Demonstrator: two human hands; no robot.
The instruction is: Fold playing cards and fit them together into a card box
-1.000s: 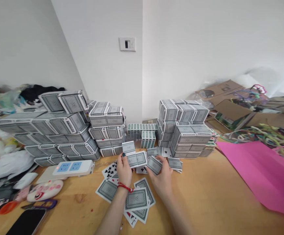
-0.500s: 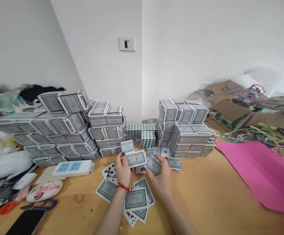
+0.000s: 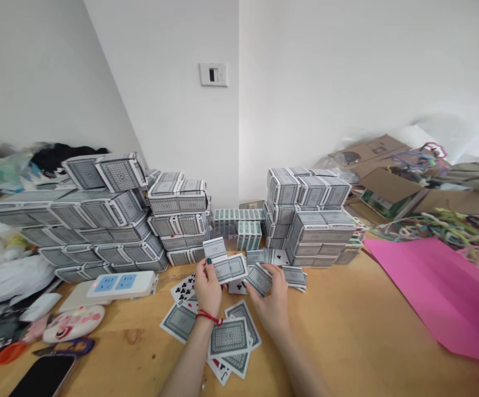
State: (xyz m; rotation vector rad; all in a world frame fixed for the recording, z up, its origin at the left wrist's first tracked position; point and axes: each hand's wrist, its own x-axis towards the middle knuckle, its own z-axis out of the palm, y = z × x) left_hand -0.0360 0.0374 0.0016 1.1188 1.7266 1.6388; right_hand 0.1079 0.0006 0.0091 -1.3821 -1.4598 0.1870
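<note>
Folded playing cards (image 3: 231, 268) with grey patterned backs are pinched in my left hand (image 3: 208, 288), which has a red cord at the wrist. To their right, my right hand (image 3: 273, 298) grips another playing card (image 3: 259, 279) between thumb and fingers; it looks bent. The two held pieces are close together, but whether they touch I cannot tell. Loose cards (image 3: 229, 337) lie in an overlapping pile below my hands, mostly face down. A clubs card (image 3: 183, 289) lies face up beside my left hand. Past my right hand are folded cards (image 3: 294, 275).
Stacked blocks of folded cards stand at the left (image 3: 111, 207) and right (image 3: 322, 220). Green-and-white card boxes (image 3: 249, 235) sit between them. A power strip (image 3: 121, 284), a phone (image 3: 44, 376) and a cutter (image 3: 68, 347) lie left. Pink paper (image 3: 433, 286) and a cardboard box (image 3: 396, 187) are right.
</note>
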